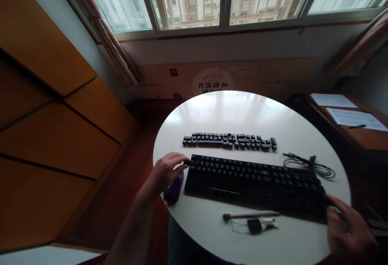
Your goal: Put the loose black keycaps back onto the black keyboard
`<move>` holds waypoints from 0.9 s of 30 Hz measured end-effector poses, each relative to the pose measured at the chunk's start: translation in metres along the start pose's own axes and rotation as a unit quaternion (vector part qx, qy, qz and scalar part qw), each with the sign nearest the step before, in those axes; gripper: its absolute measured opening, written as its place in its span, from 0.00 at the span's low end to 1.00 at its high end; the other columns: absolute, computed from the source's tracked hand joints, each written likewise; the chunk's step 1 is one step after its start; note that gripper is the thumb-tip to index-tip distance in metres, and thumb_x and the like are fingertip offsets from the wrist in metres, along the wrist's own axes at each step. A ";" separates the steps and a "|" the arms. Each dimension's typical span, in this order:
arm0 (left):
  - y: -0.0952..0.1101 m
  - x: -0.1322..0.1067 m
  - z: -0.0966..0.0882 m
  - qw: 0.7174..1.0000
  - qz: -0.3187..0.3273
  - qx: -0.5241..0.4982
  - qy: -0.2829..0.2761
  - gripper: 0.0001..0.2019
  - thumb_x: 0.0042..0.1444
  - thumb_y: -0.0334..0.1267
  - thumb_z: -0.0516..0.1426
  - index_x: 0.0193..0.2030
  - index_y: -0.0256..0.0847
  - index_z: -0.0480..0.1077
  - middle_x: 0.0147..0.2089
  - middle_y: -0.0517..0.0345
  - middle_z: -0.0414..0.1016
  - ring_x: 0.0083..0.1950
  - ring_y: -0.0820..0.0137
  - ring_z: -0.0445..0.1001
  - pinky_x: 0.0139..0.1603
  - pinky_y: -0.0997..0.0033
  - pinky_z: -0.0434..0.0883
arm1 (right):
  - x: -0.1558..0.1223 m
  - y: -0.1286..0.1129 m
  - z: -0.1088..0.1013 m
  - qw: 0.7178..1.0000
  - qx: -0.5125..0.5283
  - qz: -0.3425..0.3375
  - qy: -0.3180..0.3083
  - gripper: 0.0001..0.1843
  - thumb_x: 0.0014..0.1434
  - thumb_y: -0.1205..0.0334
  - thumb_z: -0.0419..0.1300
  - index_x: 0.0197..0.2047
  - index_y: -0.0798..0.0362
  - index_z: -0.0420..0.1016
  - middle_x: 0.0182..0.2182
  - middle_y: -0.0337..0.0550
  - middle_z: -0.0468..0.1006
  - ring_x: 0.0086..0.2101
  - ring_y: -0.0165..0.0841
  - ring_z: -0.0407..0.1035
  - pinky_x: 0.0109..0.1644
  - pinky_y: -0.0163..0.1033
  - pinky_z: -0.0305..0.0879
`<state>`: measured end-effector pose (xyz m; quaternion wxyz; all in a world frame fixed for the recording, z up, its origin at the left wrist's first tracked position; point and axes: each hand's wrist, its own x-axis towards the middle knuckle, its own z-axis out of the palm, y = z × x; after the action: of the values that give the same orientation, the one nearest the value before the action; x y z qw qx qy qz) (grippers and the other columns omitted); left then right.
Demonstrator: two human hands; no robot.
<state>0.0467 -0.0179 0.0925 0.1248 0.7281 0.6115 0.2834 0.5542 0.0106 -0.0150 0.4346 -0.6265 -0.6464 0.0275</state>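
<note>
A black keyboard (257,192) lies slightly slanted on the white round table, with keycaps on its upper rows and much of its lower part bare. At its upper left corner, my left hand (169,170) has its fingertips closed on the edge; a small dark piece shows there, blurred. My right hand (348,228) grips the right end, its fingers partly hidden and smeared. A purple cloth-like item (174,188) lies beneath my left hand. Behind the keyboard, loose black keycaps (230,141) stand in rows.
A brush (251,215) and a wire keycap puller (254,226) with a black middle lie in front of the keyboard. The coiled black cable (321,168) rests at the back right. Papers and pens lie on a brown side table (376,137).
</note>
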 end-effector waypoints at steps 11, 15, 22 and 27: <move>0.000 -0.022 0.031 0.990 0.085 0.111 0.015 0.10 0.67 0.34 0.56 0.50 0.43 0.77 0.45 0.52 0.80 0.47 0.63 0.76 0.46 0.64 0.77 | -0.001 -0.003 -0.002 1.000 -0.010 0.003 0.004 0.27 0.67 0.49 0.52 0.54 0.62 0.78 0.52 0.58 0.78 0.52 0.52 0.74 0.62 0.56 0.68; 0.002 -0.021 0.031 0.986 0.098 0.134 0.005 0.10 0.67 0.33 0.56 0.50 0.43 0.78 0.45 0.52 0.80 0.46 0.64 0.76 0.44 0.65 0.77 | 0.000 -0.006 -0.003 1.000 -0.012 0.006 0.001 0.27 0.67 0.49 0.51 0.54 0.62 0.78 0.51 0.57 0.78 0.51 0.52 0.74 0.62 0.56 0.67; 0.005 -0.021 0.030 0.981 0.109 0.157 0.006 0.12 0.68 0.35 0.55 0.51 0.46 0.79 0.44 0.51 0.81 0.44 0.64 0.75 0.43 0.66 0.77 | 0.001 -0.002 -0.002 1.000 -0.010 -0.014 -0.002 0.25 0.67 0.50 0.52 0.52 0.61 0.79 0.51 0.57 0.78 0.52 0.51 0.73 0.62 0.57 0.68; 0.001 -0.022 0.031 0.983 0.112 0.146 0.015 0.12 0.68 0.37 0.56 0.52 0.47 0.79 0.45 0.51 0.81 0.44 0.64 0.76 0.42 0.66 0.78 | 0.001 -0.002 -0.004 0.999 -0.021 -0.034 -0.017 0.26 0.68 0.50 0.52 0.55 0.60 0.78 0.54 0.57 0.76 0.54 0.52 0.72 0.64 0.59 0.66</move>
<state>0.0631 -0.0346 0.0619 -0.0247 0.7979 0.5631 0.2139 0.5554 0.0092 -0.0109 0.4111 -0.6126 -0.6750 0.0096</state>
